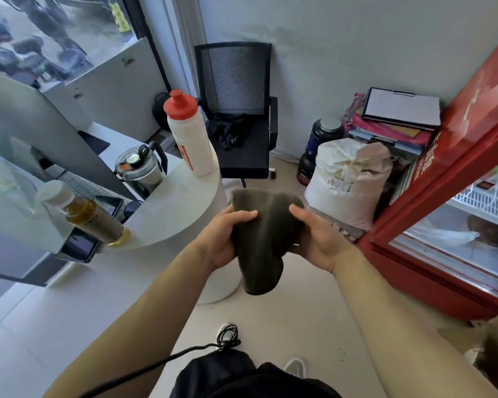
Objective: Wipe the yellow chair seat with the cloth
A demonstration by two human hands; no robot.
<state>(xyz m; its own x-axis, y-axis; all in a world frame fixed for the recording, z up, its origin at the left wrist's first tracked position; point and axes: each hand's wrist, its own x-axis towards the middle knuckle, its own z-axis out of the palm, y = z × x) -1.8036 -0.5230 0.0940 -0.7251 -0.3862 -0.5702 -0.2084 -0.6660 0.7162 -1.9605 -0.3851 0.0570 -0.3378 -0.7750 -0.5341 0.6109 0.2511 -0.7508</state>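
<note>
The dark olive-green, soft fabric cloth (pixel 263 234) is hanging between both hands in front of the person, bunched and drooping below the fingers. The left hand (pixel 222 238) is gripping the cloth's left edge, its fingers (pixel 243 215) curling over the fabric and pressing it against the palm. The right hand (pixel 318 238) is holding the right edge, its thumb (pixel 301 215) lying on top of the fabric while the remaining fingers are sitting underneath, hidden by the cloth. Just beyond the left fingers, a rounded white surface (pixel 167 222) is carrying a white plastic squeeze bottle with a red cap (pixel 189 133), a clear lidded jug with a black handle (pixel 141 168) and a tilted small bottle of amber liquid with a white cap (pixel 84 212). Further beyond the fingers, a black mesh-backed office chair (pixel 236 110) is standing against the wall. Beyond the right fingers, a white tied sack (pixel 348 182) is sitting on the floor, and a red glass-doored fridge (pixel 449 179) is standing to their right.
</note>
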